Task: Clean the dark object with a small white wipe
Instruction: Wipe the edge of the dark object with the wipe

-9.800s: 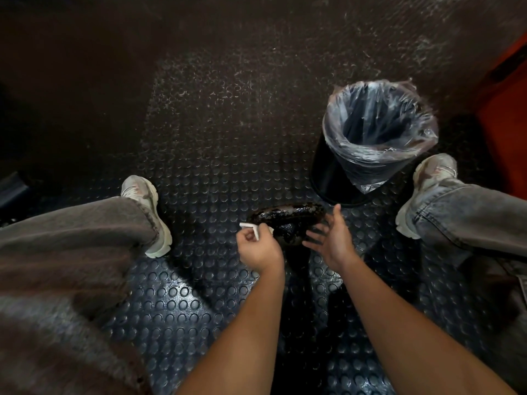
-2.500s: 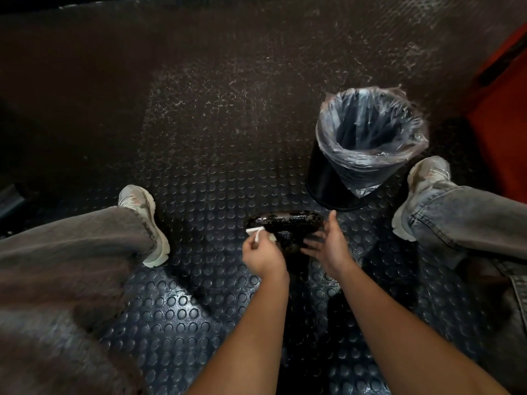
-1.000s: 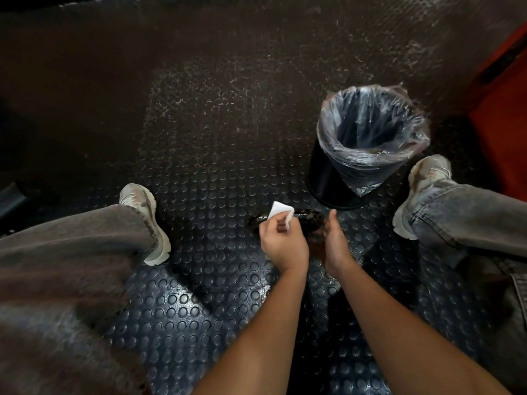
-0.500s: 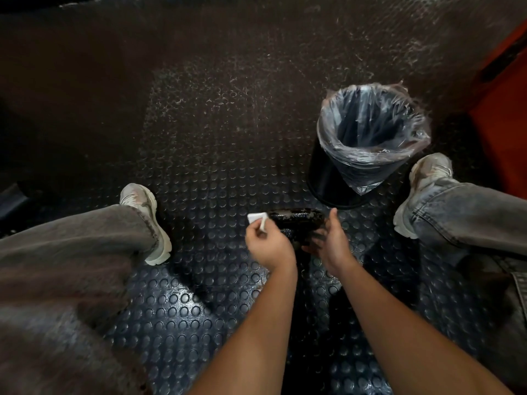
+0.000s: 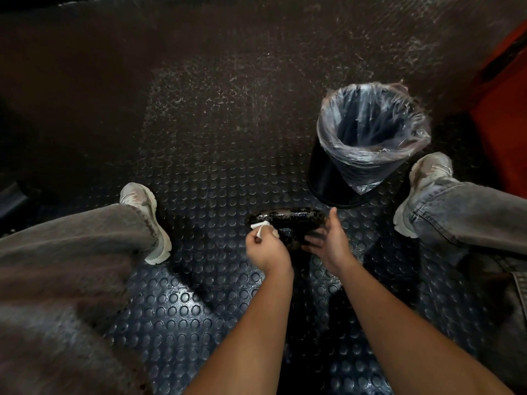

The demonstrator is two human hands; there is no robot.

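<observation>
A dark glossy oval object [image 5: 288, 219] is held above the studded floor between my knees. My left hand [image 5: 265, 248] pinches a small white wipe [image 5: 260, 226] and presses it against the object's left end. My right hand [image 5: 330, 242] supports the object from its right side and from beneath, thumb up along the right edge, fingers reaching under it. The underside of the object is hidden by my hands.
A black bin [image 5: 368, 138] lined with a clear plastic bag stands just beyond the object, to the right. My legs in grey jeans and pale sneakers [image 5: 142, 212] flank the hands. Dark studded rubber flooring [image 5: 199, 295] lies below; an orange panel [image 5: 502, 115] is at far right.
My left hand, which a second ago held the wipe over the object's top middle, has swept back to the left end. The right hand has kept its hold.
</observation>
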